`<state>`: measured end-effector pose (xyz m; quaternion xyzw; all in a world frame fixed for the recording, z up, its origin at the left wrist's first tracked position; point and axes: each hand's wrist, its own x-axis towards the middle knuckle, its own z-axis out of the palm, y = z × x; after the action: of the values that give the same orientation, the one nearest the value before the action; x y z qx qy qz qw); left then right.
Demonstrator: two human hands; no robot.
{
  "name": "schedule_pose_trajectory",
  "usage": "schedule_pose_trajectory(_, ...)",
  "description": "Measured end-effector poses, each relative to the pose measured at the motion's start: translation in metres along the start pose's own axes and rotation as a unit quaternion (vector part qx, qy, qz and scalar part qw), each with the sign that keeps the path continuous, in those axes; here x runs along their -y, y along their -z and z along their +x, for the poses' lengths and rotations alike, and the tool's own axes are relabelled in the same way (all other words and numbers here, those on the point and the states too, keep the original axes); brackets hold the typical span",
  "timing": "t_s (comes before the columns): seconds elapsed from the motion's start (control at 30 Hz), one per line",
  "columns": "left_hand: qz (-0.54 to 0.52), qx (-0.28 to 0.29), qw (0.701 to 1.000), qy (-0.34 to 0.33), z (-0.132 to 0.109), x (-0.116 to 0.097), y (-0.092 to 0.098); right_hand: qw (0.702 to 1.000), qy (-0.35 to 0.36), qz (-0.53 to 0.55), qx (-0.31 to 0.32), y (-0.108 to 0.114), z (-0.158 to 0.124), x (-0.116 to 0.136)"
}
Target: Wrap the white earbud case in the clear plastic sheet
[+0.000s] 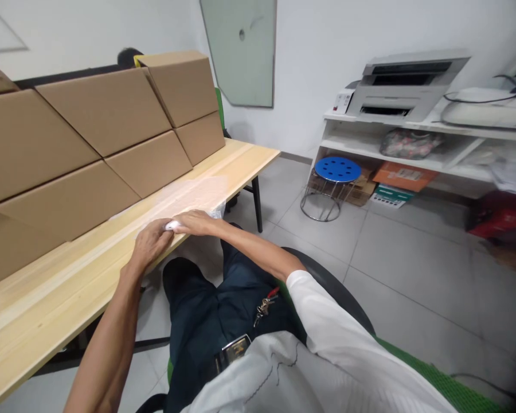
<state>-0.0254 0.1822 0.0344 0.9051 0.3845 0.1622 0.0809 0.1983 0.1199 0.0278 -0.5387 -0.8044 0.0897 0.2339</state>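
My left hand (152,242) is at the front edge of the wooden table, its fingers curled around one end of a small, smooth white object (171,225). From the other side, my right hand (196,222) closes on the same object, so both hands meet over it. Most of the white piece is hidden by the fingers, and its kind cannot be made out. Just behind the hands, a thin see-through plastic sheet or bag (198,192) lies on the tabletop, with a crumpled end (218,211) by my right wrist hanging at the edge.
Stacked cardboard boxes (112,115) line the back of the wooden table (30,310). On the right are a blue-topped stool (337,169) and a white shelf (365,147) bearing a printer (406,86). A person's dark hair (128,56) shows behind the boxes.
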Motion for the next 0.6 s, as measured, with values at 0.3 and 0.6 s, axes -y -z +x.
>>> schedule_pose_trajectory(0.3,0.016,0.0,1.0,-0.016,0.005,-0.011,0.003,0.989,-0.021,-0.144,0.031,0.015,-0.008,0.006)
schedule_pose_trajectory(0.6,-0.027,-0.033,0.999,-0.02,0.015,0.01,-0.002,0.979,-0.046,-0.197,0.006,0.032,-0.043,-0.021)
